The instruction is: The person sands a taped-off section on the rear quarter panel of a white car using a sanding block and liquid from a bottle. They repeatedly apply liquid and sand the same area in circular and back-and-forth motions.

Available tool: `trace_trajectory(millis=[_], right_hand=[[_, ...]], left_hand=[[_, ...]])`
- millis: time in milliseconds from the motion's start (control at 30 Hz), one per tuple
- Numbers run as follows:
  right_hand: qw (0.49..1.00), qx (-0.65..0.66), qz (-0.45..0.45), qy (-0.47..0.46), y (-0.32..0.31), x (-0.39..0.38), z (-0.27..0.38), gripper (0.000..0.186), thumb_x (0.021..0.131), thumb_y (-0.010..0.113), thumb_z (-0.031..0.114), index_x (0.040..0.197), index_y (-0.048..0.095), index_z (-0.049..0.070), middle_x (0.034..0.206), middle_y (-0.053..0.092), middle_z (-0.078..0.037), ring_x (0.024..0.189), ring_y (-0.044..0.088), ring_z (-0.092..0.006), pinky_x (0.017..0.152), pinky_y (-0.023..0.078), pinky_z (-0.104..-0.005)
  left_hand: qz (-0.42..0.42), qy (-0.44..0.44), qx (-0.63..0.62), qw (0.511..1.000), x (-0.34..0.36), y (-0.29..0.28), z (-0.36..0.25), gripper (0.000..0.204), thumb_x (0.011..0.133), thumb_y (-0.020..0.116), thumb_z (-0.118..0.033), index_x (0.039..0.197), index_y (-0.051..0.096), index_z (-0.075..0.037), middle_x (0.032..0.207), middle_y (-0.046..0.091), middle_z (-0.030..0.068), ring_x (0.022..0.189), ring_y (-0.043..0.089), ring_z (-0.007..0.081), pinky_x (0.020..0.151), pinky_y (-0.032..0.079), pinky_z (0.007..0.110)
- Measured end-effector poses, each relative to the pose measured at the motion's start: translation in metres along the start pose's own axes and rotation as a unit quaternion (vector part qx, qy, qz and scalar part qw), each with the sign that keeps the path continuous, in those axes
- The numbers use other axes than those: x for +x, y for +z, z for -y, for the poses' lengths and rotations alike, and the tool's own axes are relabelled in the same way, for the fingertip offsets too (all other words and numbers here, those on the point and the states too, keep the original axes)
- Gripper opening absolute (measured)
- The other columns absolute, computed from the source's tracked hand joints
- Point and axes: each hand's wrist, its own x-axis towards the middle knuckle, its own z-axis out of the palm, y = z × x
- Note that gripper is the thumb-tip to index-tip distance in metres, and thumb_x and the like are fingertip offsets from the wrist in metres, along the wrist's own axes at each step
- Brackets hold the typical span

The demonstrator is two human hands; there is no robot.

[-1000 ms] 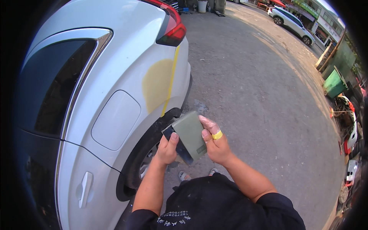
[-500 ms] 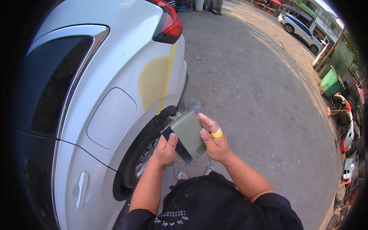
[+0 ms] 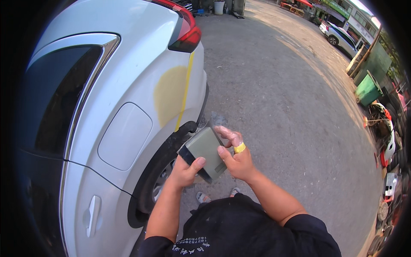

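A grey-green rectangular block (image 3: 206, 149) with a dark layer along its left side is gripped between both hands. My left hand (image 3: 185, 168) holds its lower left part, thumb lying on its face. My right hand (image 3: 240, 162) grips the right side with the thumb on the face; one raised finger is wrapped in clear film and yellow tape (image 3: 239, 147). Just beyond the block is the white car's rear quarter panel (image 3: 128, 77), with a translucent yellowish patch (image 3: 167, 96) and a vertical strip of yellow tape (image 3: 185, 92). The wheel arch (image 3: 152, 177) lies left of my hands.
The car's red tail light (image 3: 186, 32) is at top. Grey pavement (image 3: 274, 107) stretches right. A green wheeled bin (image 3: 367, 89) and piled car parts (image 3: 387, 141) line the right edge. A white car (image 3: 340, 38) stands in the distance; my sandaled feet (image 3: 202, 197) show below.
My right thumb has moved left onto the block's face, and my left thumb has shifted down and right. The distant car has moved rightward, farther along the road.
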Motion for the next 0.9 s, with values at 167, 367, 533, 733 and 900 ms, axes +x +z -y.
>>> trace_trajectory(millis=[167, 367, 533, 733, 900], right_hand=[[0.937, 0.279, 0.123, 0.169, -0.028, 0.023, -0.006, 0.075, 0.09, 0.073, 0.01, 0.155, 0.034, 0.005, 0.147, 0.052, -0.015, 0.137, 0.049, -0.0241, 0.111, 0.042, -0.0411], [0.943, 0.268, 0.101, 0.17, -0.017, 0.018, -0.002, 0.074, 0.092, 0.068, 0.001, 0.156, 0.031, 0.007, 0.145, 0.054, -0.016, 0.13, 0.056, -0.0251, 0.109, 0.045, -0.0388], [0.999, -0.049, -0.02, -0.005, 0.008, 0.007, 0.015, 0.059, 0.094, 0.058, -0.004, 0.15, 0.041, 0.004, 0.139, 0.06, -0.019, 0.125, 0.063, -0.0293, 0.104, 0.05, -0.0382], [0.974, -0.178, -0.053, -0.129, 0.004, 0.0, 0.019, 0.051, 0.091, 0.059, -0.002, 0.141, 0.051, -0.003, 0.142, 0.056, -0.022, 0.125, 0.061, -0.0397, 0.103, 0.052, -0.0444], [0.921, -0.323, 0.016, -0.219, 0.004, -0.006, 0.013, 0.062, 0.089, 0.065, 0.009, 0.149, 0.05, 0.014, 0.16, 0.033, -0.026, 0.144, 0.038, -0.0466, 0.116, 0.036, -0.0569]], left_hand=[[0.0, -0.049, 0.008, 0.999, -0.006, -0.007, -0.002, 0.066, 0.09, 0.07, -0.04, 0.138, 0.052, 0.002, 0.127, 0.063, 0.0108, 0.117, 0.059, 0.0219, 0.1, 0.047, 0.037], [0.019, -0.04, 0.011, 0.999, -0.005, -0.016, -0.001, 0.055, 0.096, 0.066, -0.031, 0.138, 0.052, 0.003, 0.127, 0.063, 0.0102, 0.117, 0.058, 0.0195, 0.101, 0.046, 0.035], [-0.021, 0.018, 0.144, 0.989, 0.006, -0.01, 0.012, 0.053, 0.101, 0.06, -0.04, 0.13, 0.057, 0.005, 0.117, 0.067, 0.0113, 0.107, 0.063, 0.0182, 0.092, 0.05, 0.035], [-0.025, -0.067, 0.245, 0.967, 0.013, -0.003, 0.016, 0.049, 0.107, 0.047, -0.039, 0.106, 0.066, 0.007, 0.075, 0.069, 0.0123, 0.057, 0.069, 0.0196, 0.053, 0.054, 0.032], [-0.01, -0.011, 0.332, 0.943, 0.018, 0.006, 0.016, 0.039, 0.1, 0.037, -0.013, 0.08, 0.066, 0.002, 0.062, 0.066, 0.0128, 0.054, 0.069, 0.0261, 0.052, 0.053, 0.036]])
